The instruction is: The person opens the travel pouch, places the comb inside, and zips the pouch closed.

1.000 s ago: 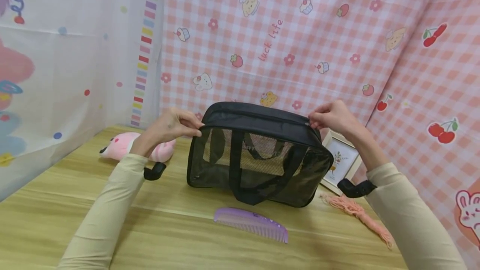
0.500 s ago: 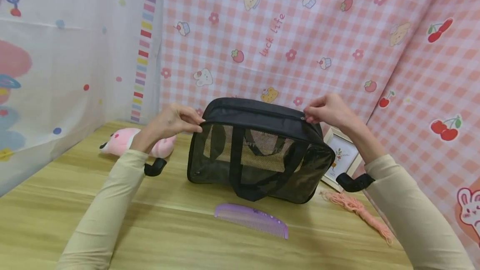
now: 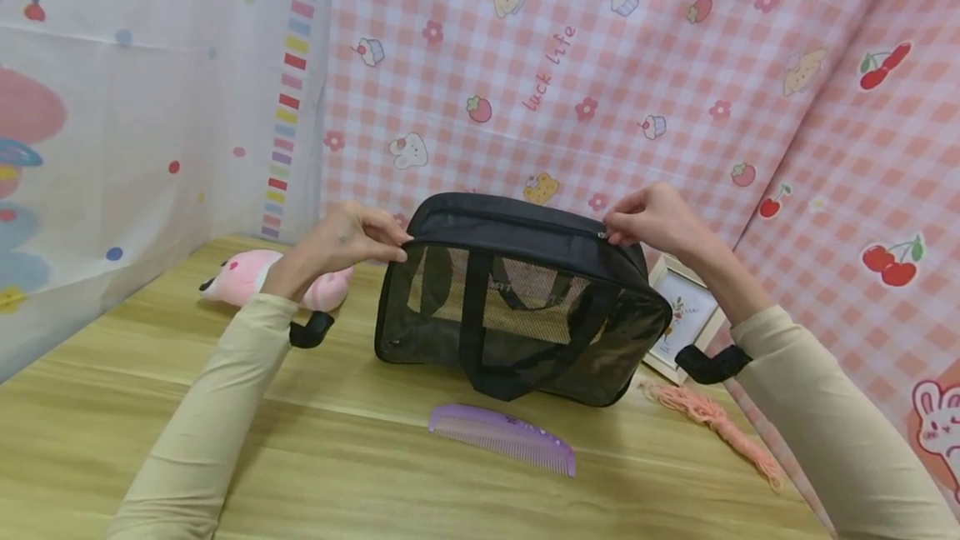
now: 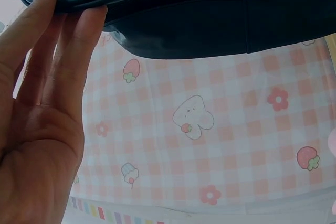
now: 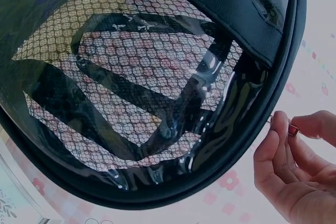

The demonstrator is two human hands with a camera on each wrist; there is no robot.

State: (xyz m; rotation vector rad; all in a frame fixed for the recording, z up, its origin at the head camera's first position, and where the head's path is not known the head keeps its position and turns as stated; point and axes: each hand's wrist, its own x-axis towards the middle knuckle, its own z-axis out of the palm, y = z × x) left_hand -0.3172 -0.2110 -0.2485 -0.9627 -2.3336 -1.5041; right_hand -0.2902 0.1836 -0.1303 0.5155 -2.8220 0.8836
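A black toiletry bag (image 3: pixel 525 227) with clear sides, a mesh panel and strap handles stands on the wooden table. At its top left corner, my left hand (image 3: pixel 341 240) pinches the edge between thumb and fingers. The left wrist view has the thumb on the bag's clear side and the fingers against the piped edge. My right hand (image 3: pixel 663 227) pinches the metal zipper pull (image 5: pixel 292 129) near the right end of the top zipper. Whether the zipper track is parted cannot be made out. Just in front of the bag lies a purple comb (image 3: pixel 502 437).
A pink plush toy (image 3: pixel 240 277) lies behind my left wrist. To the right of the bag, a framed picture (image 3: pixel 681 315) leans and a hank of peach cord (image 3: pixel 712 415) lies on the table (image 3: pixel 337 457). A checked pink curtain (image 3: pixel 630 48) hangs behind.
My right hand has moved a little left along the bag's top with the zipper pull. The left hand keeps its pinch on the corner. The camera view has shifted slightly.
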